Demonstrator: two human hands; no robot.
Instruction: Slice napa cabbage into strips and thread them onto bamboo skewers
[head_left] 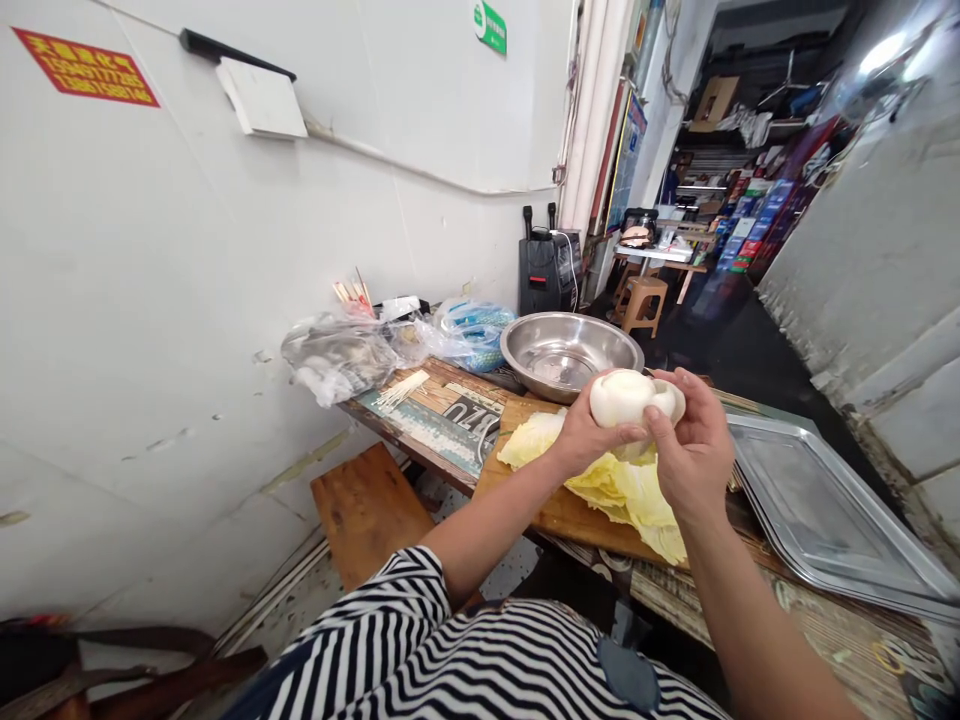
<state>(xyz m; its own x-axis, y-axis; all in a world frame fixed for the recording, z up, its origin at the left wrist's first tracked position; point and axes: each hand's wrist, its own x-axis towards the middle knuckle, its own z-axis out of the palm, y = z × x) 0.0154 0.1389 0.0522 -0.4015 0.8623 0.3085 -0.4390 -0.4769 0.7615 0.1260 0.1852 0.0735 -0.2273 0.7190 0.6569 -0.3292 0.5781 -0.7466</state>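
Observation:
Between my two hands, above the cutting board, is a rolled cabbage leaf (621, 397), its thick white rib curled round with an opening towards the right. My left hand (589, 430) grips it from the left side, thumb along the bottom. My right hand (694, 440) pinches the right end, thumb in front and fingers behind. Loose yellow cabbage leaves (626, 500) lie just below on the wooden cutting board (501, 485). What the roll contains, if anything, I cannot make out.
Behind my hands stands a steel basin (570, 350). Metal trays (832, 500) lie to the right. Thin pale sticks (403, 391), plastic bags (341, 350) and a blue coil (476, 330) are at the left. A black speaker (551, 270) stands beyond, and a wooden stool (371, 510) is below.

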